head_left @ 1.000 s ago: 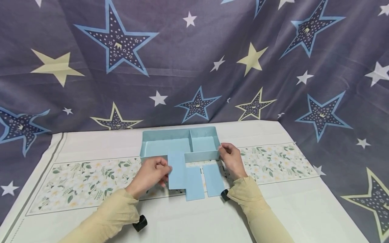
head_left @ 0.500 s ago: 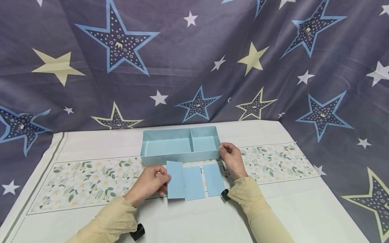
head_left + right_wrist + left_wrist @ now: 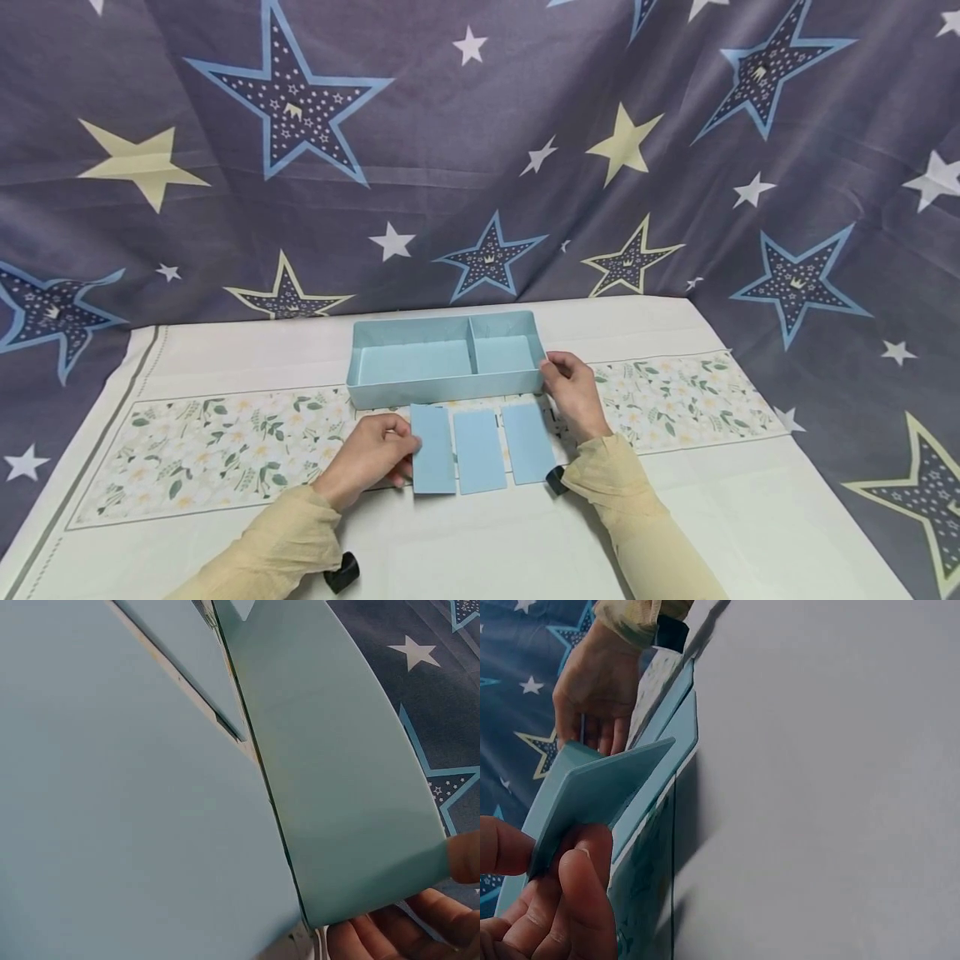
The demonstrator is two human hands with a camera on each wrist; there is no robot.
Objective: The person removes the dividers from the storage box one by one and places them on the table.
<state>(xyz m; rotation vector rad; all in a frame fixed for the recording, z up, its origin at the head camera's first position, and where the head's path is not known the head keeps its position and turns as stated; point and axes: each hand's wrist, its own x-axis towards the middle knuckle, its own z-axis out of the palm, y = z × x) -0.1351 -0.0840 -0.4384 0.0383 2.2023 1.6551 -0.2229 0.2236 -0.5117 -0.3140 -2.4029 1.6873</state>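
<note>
My left hand (image 3: 371,454) pinches a flat light-blue rectangular panel (image 3: 433,450) by its left edge. In the left wrist view that panel (image 3: 604,787) is tilted, raised off the table at the thumb and fingers. To its right a second blue panel (image 3: 480,452) and a third panel (image 3: 528,444) lie flat, side by side with narrow gaps. Behind them stands a pale-blue open box (image 3: 442,389) with one divider (image 3: 472,346) making two compartments. My right hand (image 3: 573,392) grips the box's front right corner, thumb on the wall (image 3: 360,795) in the right wrist view.
The table (image 3: 600,533) has a white cloth with a floral band (image 3: 675,404) running under the panels. A dark star-patterned curtain (image 3: 480,150) hangs behind it and along the right side. Black wrist straps (image 3: 342,573) show at both sleeves.
The left hand has brought its panel from the box's front wall down toward me, to the left of the second panel, no longer overlapping it. The right hand and box stay in place.
</note>
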